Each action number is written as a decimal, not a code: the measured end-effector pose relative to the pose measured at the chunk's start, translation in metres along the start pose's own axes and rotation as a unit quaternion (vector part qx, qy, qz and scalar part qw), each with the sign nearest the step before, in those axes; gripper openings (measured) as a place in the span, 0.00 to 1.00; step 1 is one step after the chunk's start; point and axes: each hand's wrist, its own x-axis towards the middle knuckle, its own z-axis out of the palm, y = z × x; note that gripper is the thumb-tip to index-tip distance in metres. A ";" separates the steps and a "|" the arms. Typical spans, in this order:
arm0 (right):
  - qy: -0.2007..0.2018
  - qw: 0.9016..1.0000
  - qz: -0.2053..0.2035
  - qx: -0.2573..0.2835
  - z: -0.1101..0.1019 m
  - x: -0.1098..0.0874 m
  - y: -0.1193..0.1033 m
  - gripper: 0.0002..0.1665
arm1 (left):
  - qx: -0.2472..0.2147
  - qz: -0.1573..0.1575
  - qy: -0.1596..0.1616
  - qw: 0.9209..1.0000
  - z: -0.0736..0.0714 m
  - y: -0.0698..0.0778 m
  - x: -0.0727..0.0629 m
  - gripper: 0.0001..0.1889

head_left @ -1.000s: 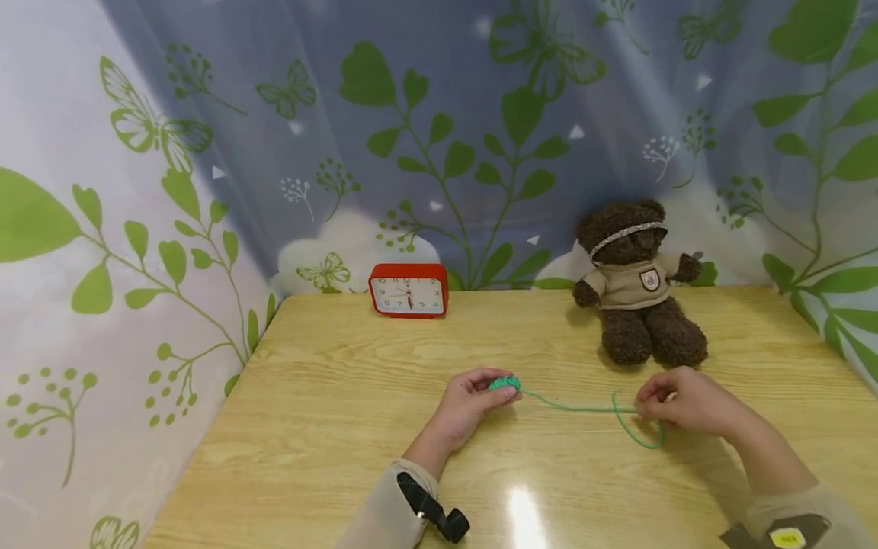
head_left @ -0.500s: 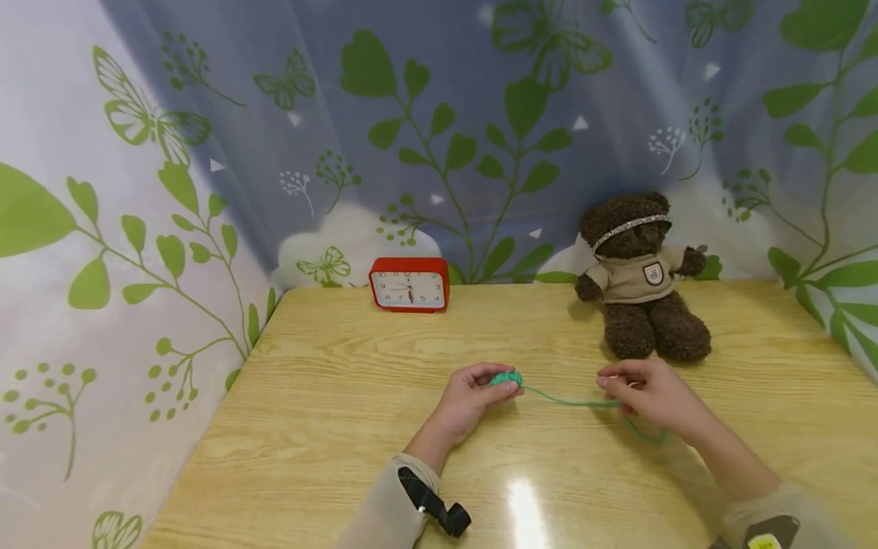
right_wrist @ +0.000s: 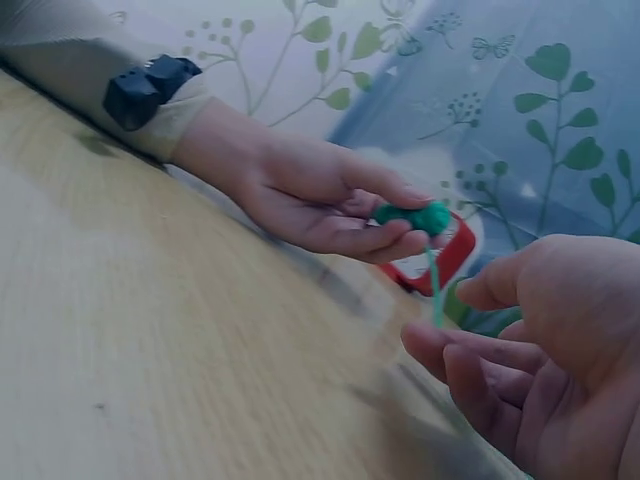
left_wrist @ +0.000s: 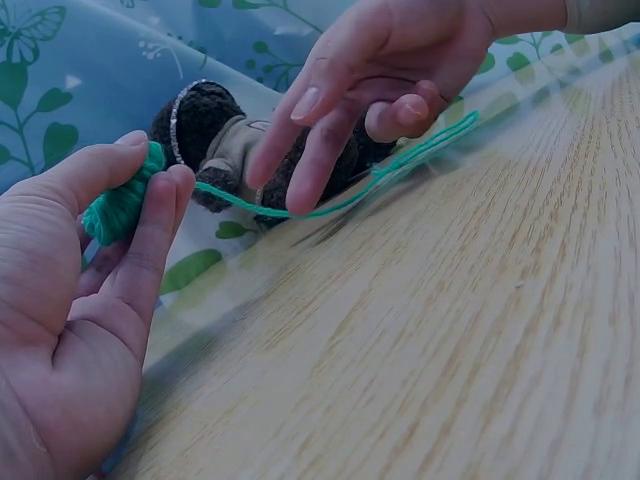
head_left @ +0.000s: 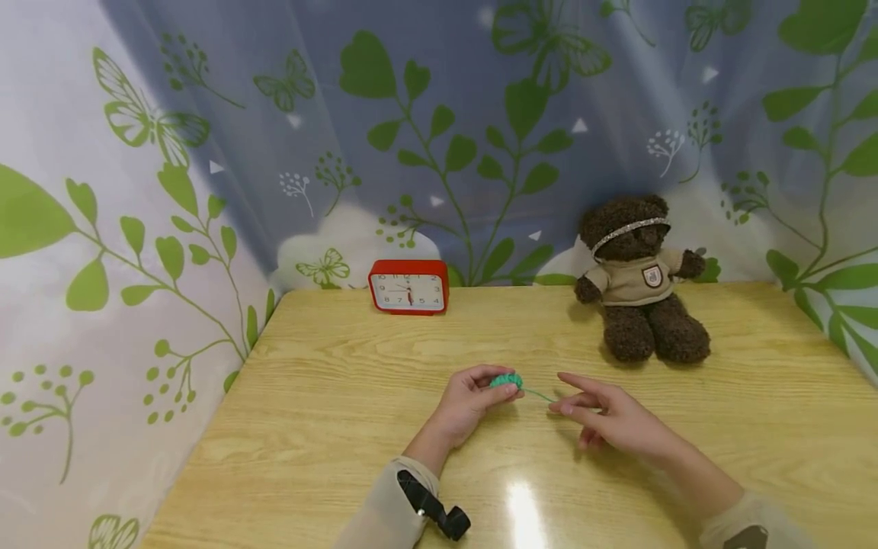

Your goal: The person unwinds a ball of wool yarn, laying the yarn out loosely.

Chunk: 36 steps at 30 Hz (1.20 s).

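and here's the left hand (head_left: 466, 406), thumb and fingertips pinching a small green yarn bundle (head_left: 506, 381) just above the wood-grain tabletop (head_left: 329, 427)! a single yarn strand (head_left: 538, 396) runs from the bundle to the right hand (head_left: 617, 421), whose fingers reach out loosely, thumb apart from the fingertips, with the strand passing right at them (the left wrist view shows its tail trailing beyond). behind the right hand sits a brown teddy bear (head_left: 636, 284) in a beige top; further left, a red analog clock (head_left: 408, 288) stands near the leaf-printed curtain (head_left: 425, 114).
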 end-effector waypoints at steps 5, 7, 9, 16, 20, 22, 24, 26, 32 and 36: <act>-0.039 0.999 -0.023 0.021 0.009 0.003 0.005 0.42 | 0.004 0.001 -0.010 1.000 0.000 0.000 -0.001 0.21; -0.050 0.998 -0.027 0.028 0.013 0.003 0.007 0.42 | 0.001 0.000 -0.012 1.000 0.001 0.000 -0.001 0.20; -0.058 0.997 -0.027 0.030 0.016 0.003 0.008 0.41 | -0.001 -0.002 -0.014 1.000 0.002 0.000 -0.002 0.20; -0.048 0.999 -0.012 0.007 0.020 0.005 0.008 0.35 | -0.002 0.001 -0.019 1.000 0.001 0.000 -0.002 0.22; -0.019 1.000 0.006 -0.010 0.022 0.006 0.007 0.28 | -0.002 0.011 -0.027 1.000 0.001 0.000 -0.002 0.23; 0.001 1.000 0.010 -0.019 0.023 0.006 0.006 0.25 | -0.003 0.015 -0.029 0.999 0.001 0.000 -0.002 0.23; 0.022 0.999 0.008 -0.028 0.024 0.006 0.004 0.23 | -0.004 0.019 -0.029 0.999 0.001 0.000 -0.002 0.23; 0.044 0.998 0.003 -0.038 0.023 0.005 0.002 0.22 | -0.004 0.022 -0.027 0.999 0.001 0.000 -0.002 0.22; 0.116 0.992 0.007 -0.052 0.019 0.001 -0.005 0.20 | 0.007 0.014 -0.017 1.000 0.000 -0.001 -0.001 0.20; 0.143 0.988 0.017 -0.048 0.013 -0.002 -0.010 0.22 | 0.013 0.010 -0.017 1.000 0.000 -0.001 -0.001 0.19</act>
